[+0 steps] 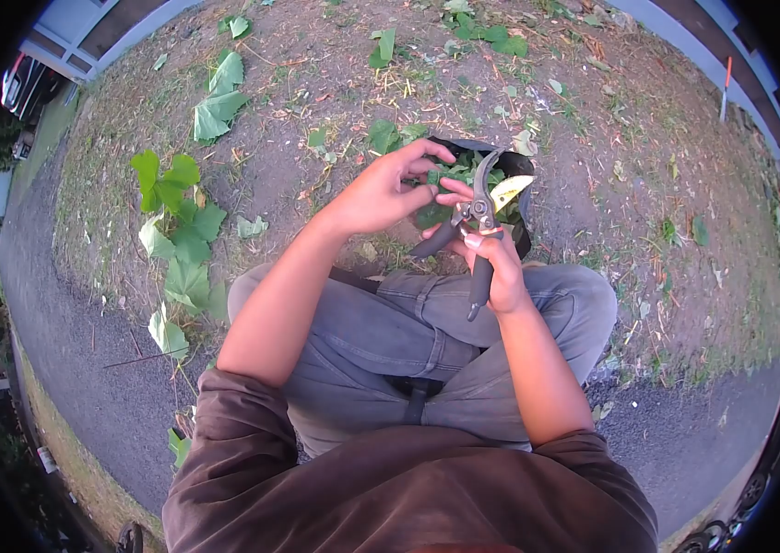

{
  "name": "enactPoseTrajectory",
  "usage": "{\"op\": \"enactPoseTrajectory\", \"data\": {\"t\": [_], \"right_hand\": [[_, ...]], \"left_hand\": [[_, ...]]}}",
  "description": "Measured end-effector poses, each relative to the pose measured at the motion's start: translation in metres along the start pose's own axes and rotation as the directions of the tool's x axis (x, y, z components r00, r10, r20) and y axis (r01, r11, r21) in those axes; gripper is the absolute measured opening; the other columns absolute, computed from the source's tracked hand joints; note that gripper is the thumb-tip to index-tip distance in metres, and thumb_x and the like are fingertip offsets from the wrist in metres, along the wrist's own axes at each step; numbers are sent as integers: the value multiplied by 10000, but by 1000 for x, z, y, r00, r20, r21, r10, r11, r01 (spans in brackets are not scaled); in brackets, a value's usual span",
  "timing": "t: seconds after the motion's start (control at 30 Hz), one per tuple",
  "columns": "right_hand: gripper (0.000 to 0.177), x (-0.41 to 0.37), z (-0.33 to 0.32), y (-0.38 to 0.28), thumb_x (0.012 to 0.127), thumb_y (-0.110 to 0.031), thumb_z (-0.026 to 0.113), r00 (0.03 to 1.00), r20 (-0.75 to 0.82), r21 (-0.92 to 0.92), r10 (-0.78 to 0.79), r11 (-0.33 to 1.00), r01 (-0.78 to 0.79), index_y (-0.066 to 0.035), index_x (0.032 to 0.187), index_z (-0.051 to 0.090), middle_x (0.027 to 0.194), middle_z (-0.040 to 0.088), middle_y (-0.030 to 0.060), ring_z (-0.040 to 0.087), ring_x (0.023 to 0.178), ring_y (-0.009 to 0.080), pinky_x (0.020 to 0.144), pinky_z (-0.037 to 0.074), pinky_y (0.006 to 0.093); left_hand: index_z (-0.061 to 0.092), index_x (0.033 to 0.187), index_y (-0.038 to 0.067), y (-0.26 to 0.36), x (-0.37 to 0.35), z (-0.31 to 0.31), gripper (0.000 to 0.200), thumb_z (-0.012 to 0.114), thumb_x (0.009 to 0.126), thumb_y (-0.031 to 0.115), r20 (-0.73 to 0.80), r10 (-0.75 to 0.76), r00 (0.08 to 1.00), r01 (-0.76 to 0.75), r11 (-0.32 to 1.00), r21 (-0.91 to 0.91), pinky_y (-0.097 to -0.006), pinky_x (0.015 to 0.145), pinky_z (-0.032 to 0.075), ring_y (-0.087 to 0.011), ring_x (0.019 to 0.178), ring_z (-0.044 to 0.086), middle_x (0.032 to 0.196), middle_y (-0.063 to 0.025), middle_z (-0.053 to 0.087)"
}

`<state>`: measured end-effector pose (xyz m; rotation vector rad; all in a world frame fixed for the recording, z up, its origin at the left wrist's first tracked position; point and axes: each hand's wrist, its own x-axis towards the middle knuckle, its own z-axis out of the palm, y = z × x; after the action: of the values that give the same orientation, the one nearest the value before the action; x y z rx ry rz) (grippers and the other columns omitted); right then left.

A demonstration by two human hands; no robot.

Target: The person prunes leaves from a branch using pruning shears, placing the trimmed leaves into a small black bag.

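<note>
My right hand (498,267) is wrapped round the dark handle of a pair of pruning shears (480,210). The jaws are spread and point away from me, with a yellow-marked blade on the right. Just left of them, my left hand (388,191) reaches over a black container (525,168) in front of my crossed legs. Its fingers are bent and apart, close above the cut green leaves (464,172) inside. The shears and both hands hide part of the container.
A leafy vine (189,235) lies along the ground on my left, with a large pale leaf (218,112) farther out. Loose leaves (384,48) are scattered over the soil ahead. Asphalt (86,369) borders the ground. An orange stick (727,83) leans by the wall at the far right.
</note>
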<state>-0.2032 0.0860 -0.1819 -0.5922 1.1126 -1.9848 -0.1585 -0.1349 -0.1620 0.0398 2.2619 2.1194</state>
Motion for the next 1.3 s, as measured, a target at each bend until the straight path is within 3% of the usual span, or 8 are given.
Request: {"op": "enactPoseTrajectory", "data": {"t": [0.23,0.4,0.5,0.83,0.9,1.0,1.23,1.3], "right_hand": [[751,0,-1,-1,906,-234,542,999,30,20,13,1000,-14,24,1582,341,1447,511,165,654,1145,278,1038,502,454],[746,-1,1,-3,906,-231,536,999,32,10,25,1000,-25,19,1582,343,1449,511,162,652,1149,279,1037,501,451],[748,-1,1,-2,906,-238,536,999,34,0,35,999,-35,16,1583,343,1450,511,159,650,1153,280,1037,502,452],[754,-2,1,-3,897,-251,536,999,34,32,-8,999,7,12,1579,350,1484,503,160,653,1175,298,1049,501,465],[753,-2,2,-5,897,-257,534,999,26,38,-27,999,26,12,1576,354,1487,503,160,653,1182,302,1052,499,469],[751,-2,1,-5,898,-269,530,1000,6,61,-7,998,6,11,1573,360,1495,501,151,654,1186,305,1061,493,477],[741,-1,0,-4,899,-270,529,1000,-11,49,23,999,-22,11,1566,371,1519,486,146,653,1196,309,1074,489,487],[737,-1,-1,-4,901,-266,529,1000,-22,52,22,998,-21,12,1566,371,1520,486,145,653,1198,310,1075,489,487]], "left_hand": [[518,1395,38,6,1,1,437,468,982,-100,-64,-62,996,69,992,108,-314,1002,480,-129,1189,624,1273,-98,671],[650,1252,7,1,4,-1,256,522,1035,-33,-96,-16,995,37,973,228,-316,963,509,-118,1112,664,1148,-70,722],[708,1188,0,-2,4,2,228,547,1028,-22,-146,6,989,18,987,162,-314,934,526,-114,1046,679,1079,-66,741],[767,1188,16,-6,5,-3,298,553,985,-29,-157,-19,987,62,960,274,-305,895,538,-104,970,676,1026,-59,767],[783,1122,22,-12,6,-2,243,597,969,50,-212,54,976,5,964,266,-302,748,551,-102,807,677,907,-71,769],[779,1114,4,-17,7,-1,216,646,979,108,-231,62,971,-16,980,199,-305,730,555,-97,789,676,906,-67,772],[776,1127,5,-6,6,5,201,723,977,127,-259,14,966,36,982,184,-288,730,556,-84,829,686,930,-57,777],[762,1169,9,2,5,4,201,715,977,45,-239,-80,968,117,982,146,-251,822,545,-71,959,679,1013,-36,765]]}}
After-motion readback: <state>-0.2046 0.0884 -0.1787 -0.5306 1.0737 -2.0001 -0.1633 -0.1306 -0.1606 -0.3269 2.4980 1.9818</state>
